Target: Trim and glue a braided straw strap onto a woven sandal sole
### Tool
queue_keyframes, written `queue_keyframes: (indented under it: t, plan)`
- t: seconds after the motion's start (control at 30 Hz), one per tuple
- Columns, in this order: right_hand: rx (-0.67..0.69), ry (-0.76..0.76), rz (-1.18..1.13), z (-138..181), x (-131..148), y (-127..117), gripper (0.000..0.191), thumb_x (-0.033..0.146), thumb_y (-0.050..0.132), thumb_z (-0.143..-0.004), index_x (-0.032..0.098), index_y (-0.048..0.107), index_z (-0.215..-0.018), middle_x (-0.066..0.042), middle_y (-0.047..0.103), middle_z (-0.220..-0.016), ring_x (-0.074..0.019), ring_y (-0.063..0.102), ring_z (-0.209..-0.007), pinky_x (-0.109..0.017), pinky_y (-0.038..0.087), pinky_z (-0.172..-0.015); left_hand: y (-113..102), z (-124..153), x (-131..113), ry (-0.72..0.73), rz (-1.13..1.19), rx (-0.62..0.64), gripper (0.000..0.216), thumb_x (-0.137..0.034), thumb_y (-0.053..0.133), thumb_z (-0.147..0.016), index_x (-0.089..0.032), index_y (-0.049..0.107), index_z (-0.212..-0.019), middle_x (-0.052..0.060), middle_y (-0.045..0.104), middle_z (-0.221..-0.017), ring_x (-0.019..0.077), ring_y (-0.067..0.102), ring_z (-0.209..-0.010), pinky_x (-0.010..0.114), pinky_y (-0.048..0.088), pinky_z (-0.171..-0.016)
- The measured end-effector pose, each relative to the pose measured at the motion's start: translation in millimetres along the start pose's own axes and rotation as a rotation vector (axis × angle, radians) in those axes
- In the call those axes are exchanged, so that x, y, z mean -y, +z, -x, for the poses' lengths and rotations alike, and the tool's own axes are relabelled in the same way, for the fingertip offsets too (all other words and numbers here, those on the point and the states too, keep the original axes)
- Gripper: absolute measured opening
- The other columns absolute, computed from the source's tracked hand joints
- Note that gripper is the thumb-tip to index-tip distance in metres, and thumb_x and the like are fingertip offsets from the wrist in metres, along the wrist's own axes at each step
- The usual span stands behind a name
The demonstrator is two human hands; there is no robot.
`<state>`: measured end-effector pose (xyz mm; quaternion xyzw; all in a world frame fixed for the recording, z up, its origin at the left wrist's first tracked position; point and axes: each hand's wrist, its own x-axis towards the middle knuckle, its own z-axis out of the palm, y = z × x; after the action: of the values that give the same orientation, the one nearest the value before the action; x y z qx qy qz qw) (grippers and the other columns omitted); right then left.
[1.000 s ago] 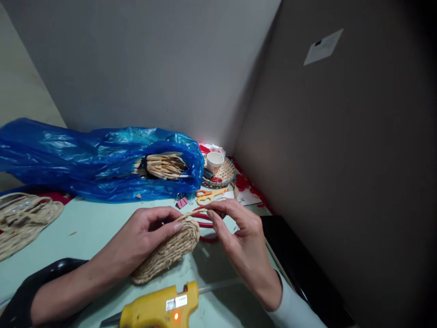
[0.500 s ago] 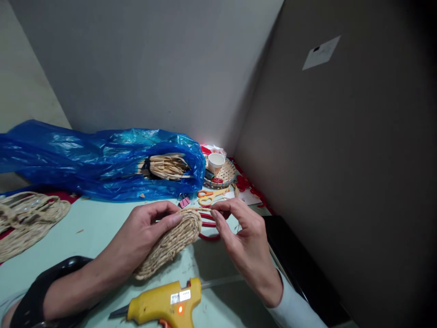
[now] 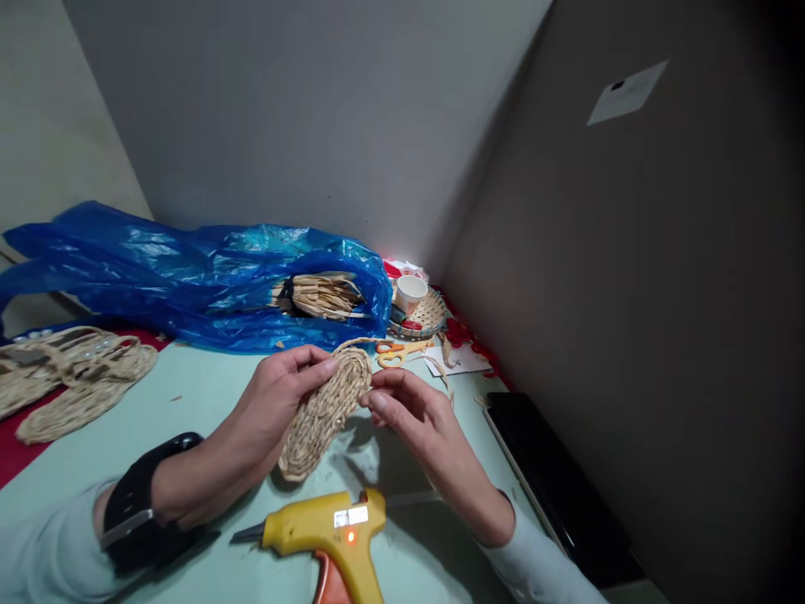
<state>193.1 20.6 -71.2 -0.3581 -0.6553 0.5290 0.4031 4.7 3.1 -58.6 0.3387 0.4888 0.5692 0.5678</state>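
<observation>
Straw piece [image 3: 327,411], oval and woven, is mid-view over the pale green table [image 3: 201,377], tilted, upper end away from me. Can't tell if its lower end touches the table.

Near to far on my feed: yellow glue gun [image 3: 314,520] lies on the table just below the straw piece, nozzle pointing left, orange light lit, handle running out of view. Black watch [image 3: 135,512] on the left wrist. Left hand [image 3: 270,403] has thumb and fingers clamped on the straw piece's left edge. Right hand [image 3: 415,411] is at the opposite edge, thumb and fingertips close together; can't tell if they pinch anything. Loose strand [image 3: 357,341] curves off the top end toward the scissors.

Right side: flat black case [image 3: 553,478]. Left side: straw sandals [image 3: 94,394] on red cloth [image 3: 25,453].

Past the hands: orange-handled scissors [image 3: 393,359], with white paper [image 3: 462,359] beside them. Behind: blue plastic bag [image 3: 189,277], mouth facing right, straw bundle [image 3: 324,295] inside. Right of it, round basket [image 3: 433,312] carrying a white cup [image 3: 412,294]. Farthest, I see grey walls, one with a white note [image 3: 629,92].
</observation>
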Motion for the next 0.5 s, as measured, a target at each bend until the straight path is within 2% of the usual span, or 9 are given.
queue_keyframes:
  t: [0.1, 0.17, 0.3, 0.4, 0.5]
  plan:
    - [0.134, 0.082, -0.137, 0.1, 4.2, 7.3, 0.036, 0.049, 0.078, -0.085, 0.017, 0.068, -0.099, -0.003, 0.069, -0.089, -0.0168, 0.062, -0.078, -0.031, 0.052, -0.075, 4.1, 3.6, 1.6, -0.017, 0.055, 0.037, 0.020, -0.030, 0.086, -0.071, -0.018, 0.071, -0.074, 0.002, 0.075, -0.068, 0.0155, 0.068, -0.056, 0.024, 0.058, -0.055]
    - [0.170, 0.118, -0.204, 0.1, 5.2, 10.6, 0.039, 0.048, 0.084, -0.079, 0.018, 0.066, -0.097, -0.001, 0.067, -0.085, -0.0150, 0.060, -0.073, -0.029, 0.051, -0.071, 7.0, 5.7, 2.3, -0.039, 0.076, 0.075, 0.015, -0.027, 0.083, -0.075, -0.018, 0.072, -0.077, 0.004, 0.077, -0.071, 0.0170, 0.070, -0.056, 0.027, 0.060, -0.055]
    - [0.165, 0.167, -0.290, -0.2, 2.6, 10.5, 0.038, 0.043, 0.086, -0.078, 0.018, 0.065, -0.096, 0.001, 0.065, -0.081, -0.0143, 0.060, -0.070, -0.027, 0.051, -0.069, 9.4, 6.3, 2.4, -0.081, 0.093, 0.155, 0.011, -0.026, 0.078, -0.082, -0.016, 0.076, -0.086, 0.007, 0.078, -0.076, 0.0214, 0.072, -0.058, 0.034, 0.064, -0.056]
    - [0.157, 0.176, -0.343, 0.2, 1.4, 7.3, 0.032, 0.041, 0.083, -0.081, 0.018, 0.067, -0.096, 0.000, 0.065, -0.079, -0.0145, 0.060, -0.070, -0.028, 0.051, -0.069, 8.7, 4.3, 0.4, -0.121, 0.087, 0.208, 0.020, -0.032, 0.074, -0.086, -0.014, 0.078, -0.093, 0.012, 0.079, -0.080, 0.0263, 0.073, -0.059, 0.042, 0.065, -0.056]
    - [0.122, 0.159, -0.396, 1.2, 3.9, 4.7, 0.029, 0.038, 0.080, -0.084, 0.019, 0.070, -0.102, -0.001, 0.067, -0.085, -0.0148, 0.060, -0.073, -0.028, 0.050, -0.072, 5.4, 0.7, -3.3, -0.111, 0.070, 0.205, 0.027, -0.038, 0.072, -0.089, -0.015, 0.078, -0.101, 0.013, 0.080, -0.088, 0.0270, 0.075, -0.069, 0.042, 0.065, -0.067]
